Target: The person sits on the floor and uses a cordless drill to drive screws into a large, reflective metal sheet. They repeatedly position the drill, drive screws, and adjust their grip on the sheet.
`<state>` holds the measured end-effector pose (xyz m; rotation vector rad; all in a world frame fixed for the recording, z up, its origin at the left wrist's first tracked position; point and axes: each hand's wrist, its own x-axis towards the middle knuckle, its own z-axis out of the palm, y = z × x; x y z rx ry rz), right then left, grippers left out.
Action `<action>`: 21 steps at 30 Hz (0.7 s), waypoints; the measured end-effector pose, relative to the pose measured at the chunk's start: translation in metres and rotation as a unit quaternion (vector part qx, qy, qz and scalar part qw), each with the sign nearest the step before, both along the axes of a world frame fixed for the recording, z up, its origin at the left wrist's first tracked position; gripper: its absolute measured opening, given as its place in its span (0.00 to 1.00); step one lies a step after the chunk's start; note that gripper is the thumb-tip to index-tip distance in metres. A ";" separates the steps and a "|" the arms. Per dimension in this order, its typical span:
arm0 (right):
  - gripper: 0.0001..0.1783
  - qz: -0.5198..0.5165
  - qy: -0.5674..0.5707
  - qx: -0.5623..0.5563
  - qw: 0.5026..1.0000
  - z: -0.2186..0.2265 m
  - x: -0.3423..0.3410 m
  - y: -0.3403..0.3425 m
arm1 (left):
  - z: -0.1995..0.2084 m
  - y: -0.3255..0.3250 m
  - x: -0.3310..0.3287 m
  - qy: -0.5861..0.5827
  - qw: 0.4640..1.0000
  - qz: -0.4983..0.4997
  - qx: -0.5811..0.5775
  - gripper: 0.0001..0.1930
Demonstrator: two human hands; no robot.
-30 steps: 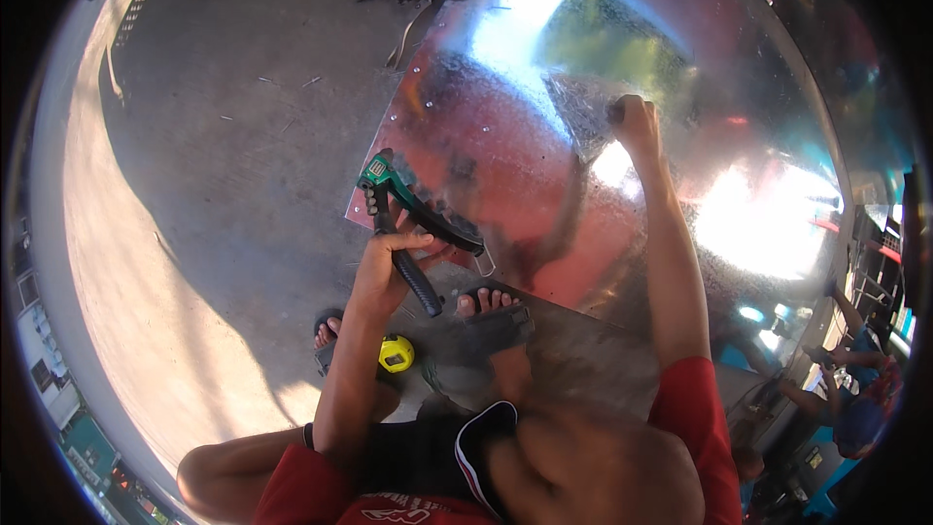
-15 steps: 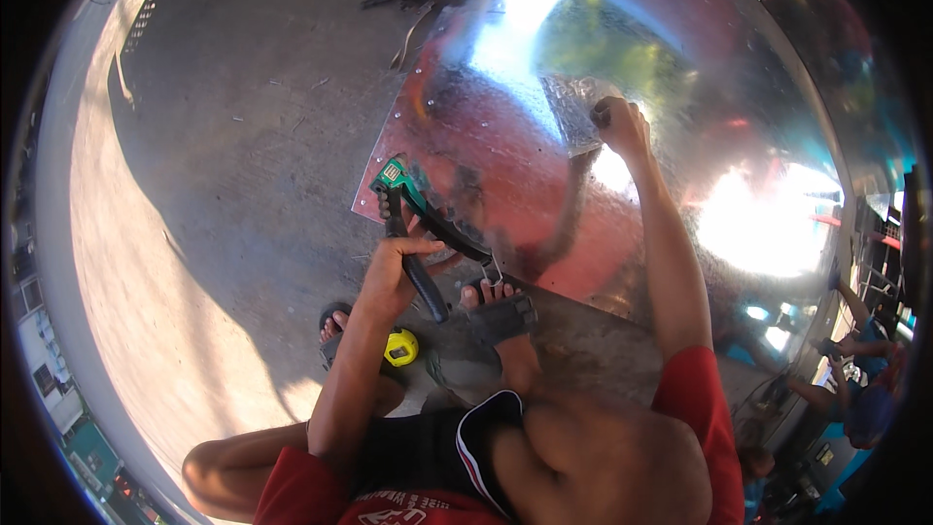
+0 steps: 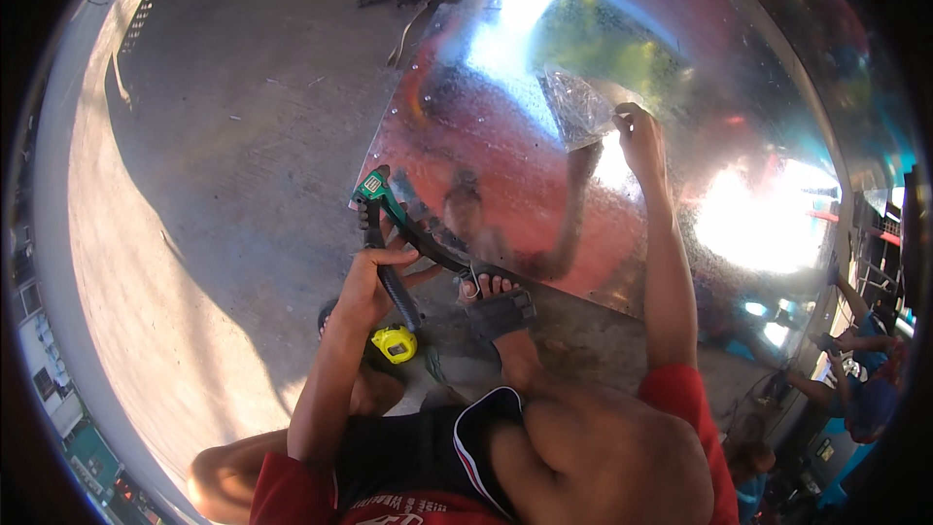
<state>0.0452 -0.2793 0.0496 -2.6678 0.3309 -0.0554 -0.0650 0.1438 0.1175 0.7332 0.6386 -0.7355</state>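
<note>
The left hand [image 3: 369, 282] has its fingers wrapped around a green-headed, black-handled riveter [image 3: 413, 234], near the corner of a shiny metal sheet [image 3: 525, 219]. The right hand [image 3: 641, 136] curls its fingers at a clear plastic bag [image 3: 580, 115]; their hold, I cannot tell. A yellow tape measure [image 3: 394, 343] is near the riveter.

Floor [image 3: 243, 68]: grey concrete, worn and streaked, small pale scraps [image 3: 234, 119] scattered over it.
Shade [image 3: 194, 165]: covers most of the floor, its border curving along the left.
Sunlight [image 3: 107, 214]: a bright band down the floor's left edge, soft shadows [image 3: 209, 360] across its near end.
Building: pale wall [image 3: 34, 331] with dark windows [image 3: 44, 381], beyond the floor's near left corner.
Right edge: red and turquoise clutter [image 3: 882, 233], too blurred to name.
</note>
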 end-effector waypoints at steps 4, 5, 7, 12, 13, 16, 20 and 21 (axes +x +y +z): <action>0.09 -0.134 0.013 0.062 0.989 0.022 -0.018 0.012 | -0.002 0.004 -0.003 0.015 0.999 0.005 -0.048 0.44; 0.09 -0.139 0.001 0.152 0.979 0.027 -0.027 0.021 | -0.003 0.003 -0.004 0.008 0.998 0.007 -0.067 0.45; 0.10 -0.134 0.005 0.364 0.922 0.027 -0.045 0.055 | -0.005 -0.001 -0.008 -0.012 0.994 0.007 -0.105 0.46; 0.08 -0.017 0.151 0.610 0.778 0.003 -0.102 0.156 | -0.011 -0.020 -0.016 0.011 0.989 0.020 -0.148 0.48; 0.08 0.014 0.143 0.640 0.755 -0.002 -0.110 0.168 | -0.011 -0.024 -0.017 0.008 0.988 0.023 -0.152 0.47; 0.11 0.018 0.236 0.560 0.794 -0.012 -0.122 0.183 | -0.011 -0.041 -0.015 0.024 0.995 0.039 -0.085 0.38; 0.14 -0.049 0.279 0.613 0.738 -0.011 -0.135 0.184 | -0.008 -0.068 -0.011 0.137 0.986 0.084 0.052 0.20; 0.14 -0.057 0.265 0.596 0.756 -0.010 -0.140 0.185 | -0.008 -0.074 -0.010 0.152 0.981 0.107 0.050 0.16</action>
